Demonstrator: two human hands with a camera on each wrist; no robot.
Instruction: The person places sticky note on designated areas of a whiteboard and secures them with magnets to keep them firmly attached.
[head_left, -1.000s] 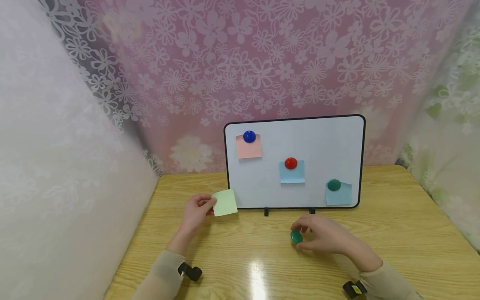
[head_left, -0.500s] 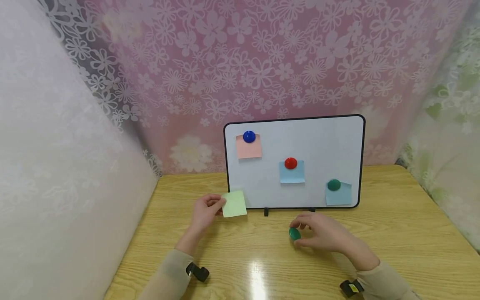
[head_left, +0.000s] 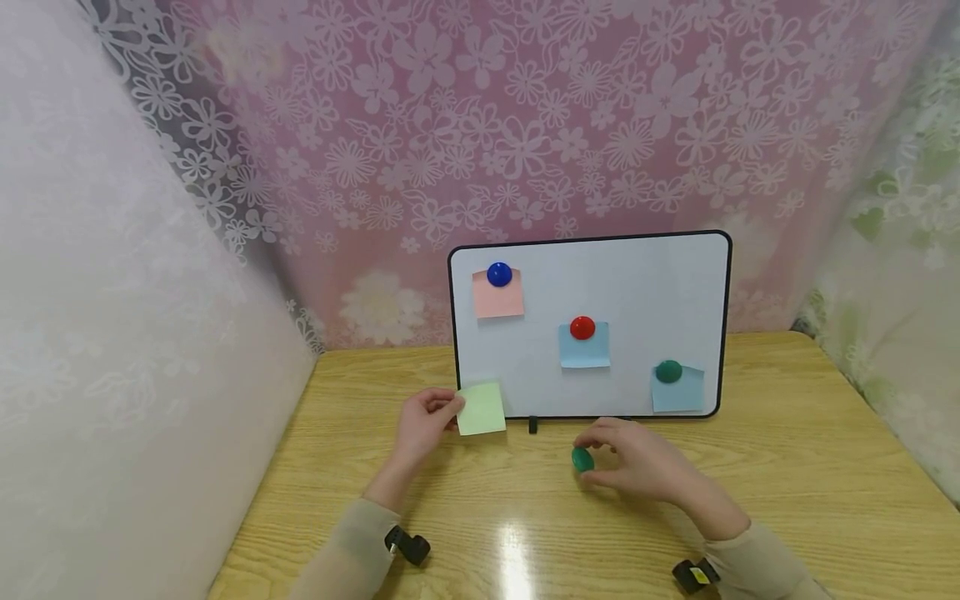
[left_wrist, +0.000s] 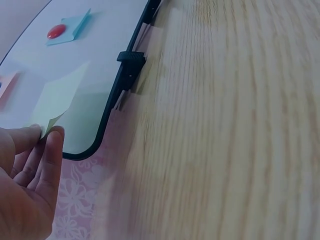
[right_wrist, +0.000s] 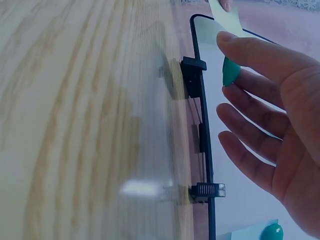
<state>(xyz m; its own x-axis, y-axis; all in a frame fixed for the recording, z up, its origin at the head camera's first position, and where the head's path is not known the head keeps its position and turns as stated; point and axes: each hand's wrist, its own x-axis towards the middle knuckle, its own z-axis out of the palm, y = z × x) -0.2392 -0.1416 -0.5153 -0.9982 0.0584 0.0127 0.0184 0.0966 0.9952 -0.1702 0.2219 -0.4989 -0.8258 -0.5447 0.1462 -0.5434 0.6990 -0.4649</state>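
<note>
My left hand pinches a pale green sticky note by its left edge, between thumb and fingers. In the head view the note overlaps the lower left corner of the whiteboard. My right hand holds a round green magnet between thumb and fingertips, in front of the board's lower edge. In the right wrist view the magnet shows edge-on below the thumb, with the other fingers curved loosely. The note looks slightly bent near the fingertips in the left wrist view.
On the board, a blue magnet pins a pink note, a red magnet a blue note, and a green magnet another blue note. Black feet support the board on the wooden table.
My left hand has carried the green note rightward, further over the board's corner. My right hand has moved slightly left and toward the board with the green magnet.
</note>
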